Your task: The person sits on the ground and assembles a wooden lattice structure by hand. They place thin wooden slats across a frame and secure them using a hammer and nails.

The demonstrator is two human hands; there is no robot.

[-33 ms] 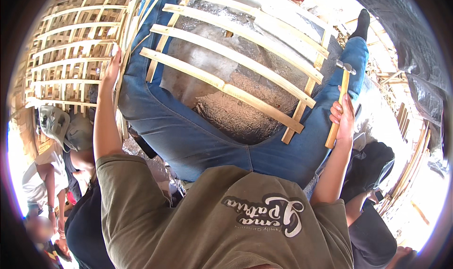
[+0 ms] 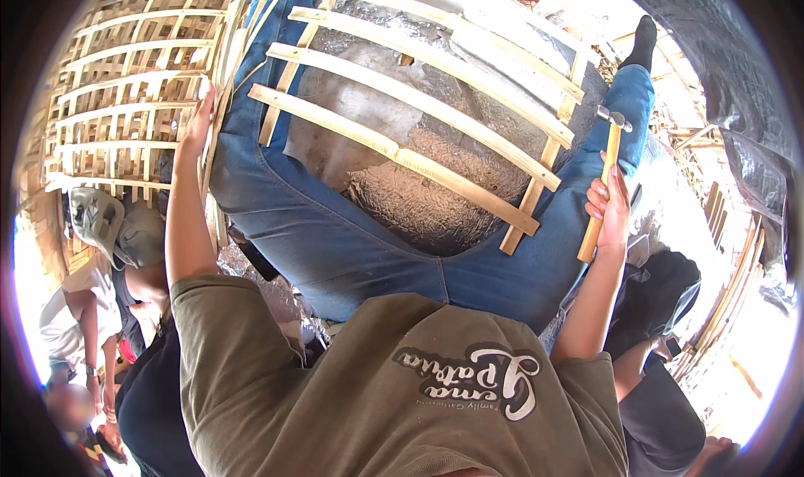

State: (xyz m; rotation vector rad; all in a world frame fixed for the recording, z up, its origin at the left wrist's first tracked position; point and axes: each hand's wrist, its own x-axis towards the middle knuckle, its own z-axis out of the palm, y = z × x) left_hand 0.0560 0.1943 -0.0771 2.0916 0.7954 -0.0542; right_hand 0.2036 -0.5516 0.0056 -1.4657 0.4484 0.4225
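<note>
Pale wooden flat-slatted frame [image 2: 423,97], a metal-headed hammer [image 2: 613,144] beside it

The wooden-handled hammer [image 2: 612,146] has a shiny metal head [image 2: 615,119].

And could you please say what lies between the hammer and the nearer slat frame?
In the head view, the right leg in blue jeans lies between the hammer, gripped in the right hand, and the slat frame.
</note>
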